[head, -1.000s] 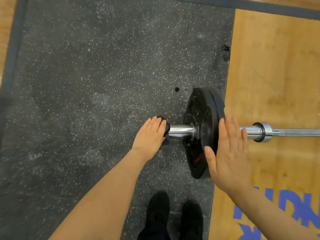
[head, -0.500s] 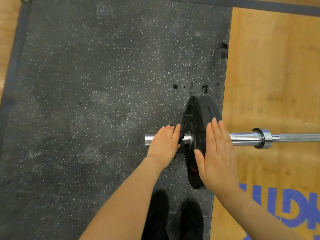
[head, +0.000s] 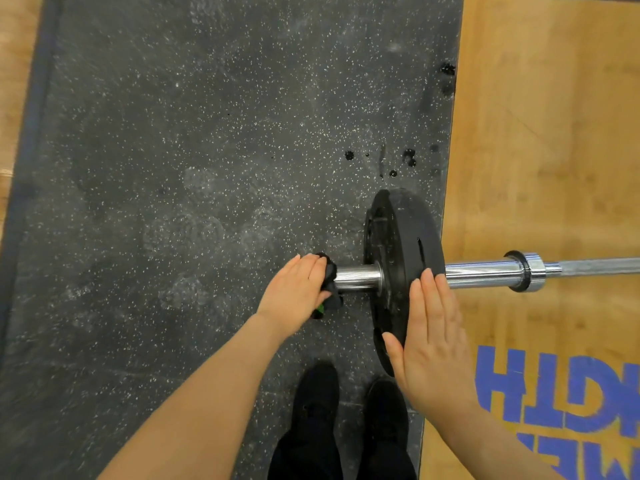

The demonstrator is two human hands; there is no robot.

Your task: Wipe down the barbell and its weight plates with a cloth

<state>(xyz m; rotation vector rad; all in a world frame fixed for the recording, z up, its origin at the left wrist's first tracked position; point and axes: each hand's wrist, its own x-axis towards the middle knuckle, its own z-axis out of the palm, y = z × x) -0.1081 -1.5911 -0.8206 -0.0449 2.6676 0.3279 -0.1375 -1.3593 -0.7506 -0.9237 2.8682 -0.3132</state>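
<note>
A chrome barbell (head: 485, 270) lies across the floor, its sleeve end pointing left. One black weight plate (head: 401, 251) stands upright on the sleeve. My left hand (head: 294, 294) grips a black cloth (head: 330, 282) wrapped over the outer end of the sleeve (head: 358, 278), hiding the tip. My right hand (head: 431, 341) presses flat, fingers straight, against the plate's near rim and inner face. The bar's collar (head: 528, 270) shows to the right of the plate.
The plate rests on a speckled black rubber mat (head: 207, 168). A wooden platform (head: 554, 133) with blue lettering lies to the right. Dark wet spots (head: 408, 157) mark the mat beyond the plate. My black shoes (head: 349, 403) stand just below the bar.
My left hand slid the cloth outward from beside the plate to the sleeve's end, baring the chrome near the plate. My right hand stayed flat on the plate.
</note>
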